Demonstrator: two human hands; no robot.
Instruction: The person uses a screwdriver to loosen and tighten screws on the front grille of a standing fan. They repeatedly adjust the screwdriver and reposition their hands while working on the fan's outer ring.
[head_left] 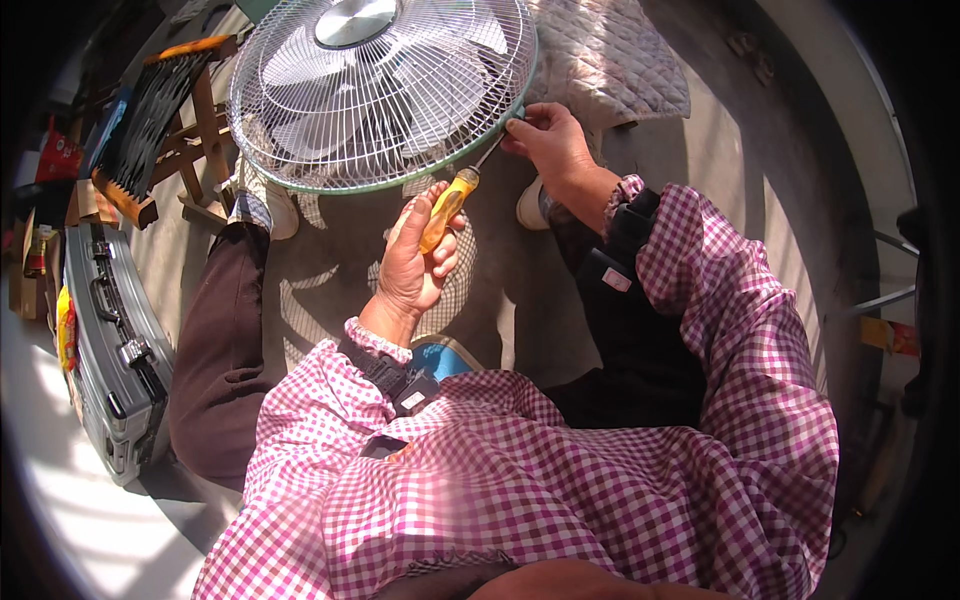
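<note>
A round electric fan with a white wire guard, pale blades, a silver centre cap and a green rim is in front of me at the top of the view. My left hand is wrapped around the yellow handle of a screwdriver, whose thin metal shaft slants up and right to the rim's lower right edge. The exact spot its tip meets is too small to make out. Beside that tip, my right hand pinches the green rim with thumb and fingers; any small part between them is hidden.
A wooden folding stool with black webbing stands at the left, near a silver hard case. Quilted patterned cloth lies beyond my right hand. My legs and shoes flank the fan, and a blue-edged thing shows below my left hand.
</note>
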